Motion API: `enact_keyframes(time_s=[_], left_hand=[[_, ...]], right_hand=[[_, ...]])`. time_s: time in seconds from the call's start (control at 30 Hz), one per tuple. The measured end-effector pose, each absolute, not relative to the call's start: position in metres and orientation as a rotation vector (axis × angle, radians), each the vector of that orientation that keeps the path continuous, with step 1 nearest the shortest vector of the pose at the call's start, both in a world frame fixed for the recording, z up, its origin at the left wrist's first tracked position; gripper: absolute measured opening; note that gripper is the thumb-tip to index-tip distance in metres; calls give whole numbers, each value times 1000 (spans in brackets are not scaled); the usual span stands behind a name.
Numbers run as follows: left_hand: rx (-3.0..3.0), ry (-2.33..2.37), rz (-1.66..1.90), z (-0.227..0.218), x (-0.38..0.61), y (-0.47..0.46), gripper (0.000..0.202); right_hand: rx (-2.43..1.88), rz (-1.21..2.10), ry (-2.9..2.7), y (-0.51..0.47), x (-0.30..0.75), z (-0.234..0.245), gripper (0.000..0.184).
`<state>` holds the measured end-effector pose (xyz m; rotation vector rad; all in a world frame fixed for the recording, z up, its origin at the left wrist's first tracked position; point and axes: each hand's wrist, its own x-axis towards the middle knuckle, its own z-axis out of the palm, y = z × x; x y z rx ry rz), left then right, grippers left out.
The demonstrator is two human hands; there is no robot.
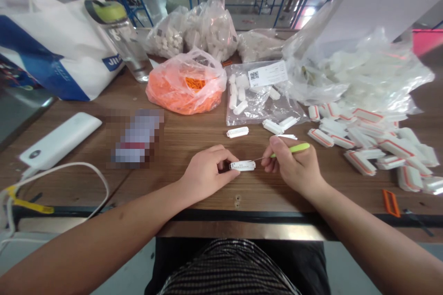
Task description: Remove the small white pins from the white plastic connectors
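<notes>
Seen from the head-worn camera, a small white plastic strip (242,165) was held above the middle of a brown wood-grain desk (194,193), its left end enclosed by the closed grip of the left hand (207,170). The grip of the right hand (294,168) was closed on a slim green-handled pick (294,148), whose thin metal tip was directed at the strip's right end; contact could not be confirmed. Just beyond the hands, loose white plastic pieces (237,132) were lying on the desk, and further pieces were contained in a clear plastic bag with a QR-code label (238,97). To the right, a heap of white pieces with orange-red edges (374,147) had accumulated, backed by a mass of white items in clear plastic (367,73). A translucent orange bag of orange pieces (185,85) was placed farther along the desk.
</notes>
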<state>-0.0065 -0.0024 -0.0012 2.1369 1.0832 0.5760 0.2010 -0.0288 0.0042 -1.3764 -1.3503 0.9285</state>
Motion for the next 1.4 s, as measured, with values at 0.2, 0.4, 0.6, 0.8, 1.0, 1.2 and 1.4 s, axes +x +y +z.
enact_keyframes(time_s=[0.2, 0.4, 0.6, 0.8, 1.0, 1.2, 1.4], left_hand=[[2132, 1082, 582, -2, -7, -3, 11], [2126, 1085, 577, -2, -7, -4, 12], [2104, 1081, 581, -2, -7, -5, 11], [2117, 1068, 588, -1, -7, -4, 13], [2117, 1085, 584, -2, -7, -3, 12], [2127, 1079, 583, -2, -7, -2, 11], [2116, 1078, 587, -2, -7, -3, 12]], right_hand=[[-1379, 921, -1367, -30, 201, 3, 47], [-1407, 891, -1439, -29, 201, 6, 45], [-1347, 682, -1740, -35, 201, 11, 43], [-1313, 766, -1570, -36, 202, 8, 45], [-1360, 903, -1417, -32, 203, 8, 47], [-1384, 936, -1409, -30, 202, 6, 47], [-1369, 907, -1514, -32, 204, 8, 46]])
